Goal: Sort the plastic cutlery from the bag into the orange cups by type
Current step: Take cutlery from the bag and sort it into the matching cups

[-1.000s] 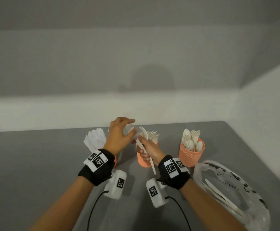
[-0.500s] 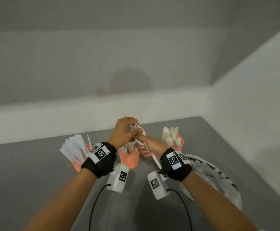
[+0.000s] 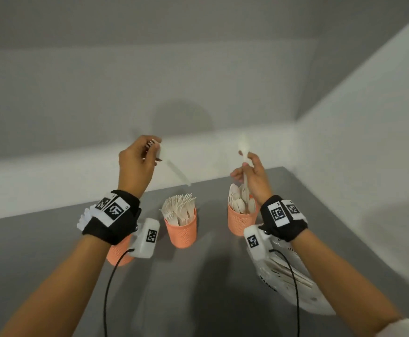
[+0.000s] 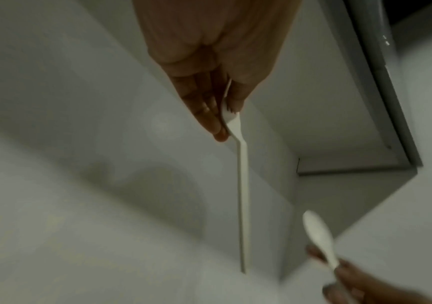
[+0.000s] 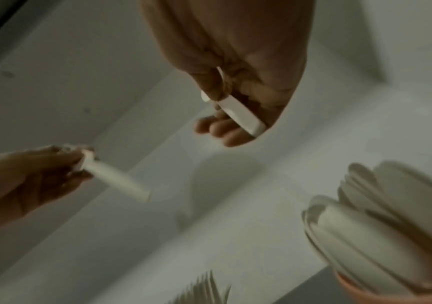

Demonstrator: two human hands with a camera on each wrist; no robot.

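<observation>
Three orange cups stand in a row on the grey table [image 3: 210,276]. The middle cup [image 3: 181,233] holds forks and the right cup [image 3: 240,223] holds spoons. The left cup [image 3: 118,255], with white knives, is mostly hidden behind my left wrist. My left hand [image 3: 153,152] is raised above and left of the fork cup and pinches a white fork [image 4: 242,185] by its head, handle slanting down. My right hand [image 3: 243,166] grips a white spoon [image 3: 243,145] by the handle, bowl up, right above the spoon cup. The bag [image 3: 293,278] lies at the right with cutlery inside.
White walls close the table's far side and right side. The wrist camera boxes and their black cables hang under both forearms. In the right wrist view the spoon bowls [image 5: 381,222] sit close below my hand, and fork tines [image 5: 204,292] show at the bottom edge.
The hands were together over the fork cup. They have parted and risen: the left took the fork off to the left, the right carried the spoon over the spoon cup.
</observation>
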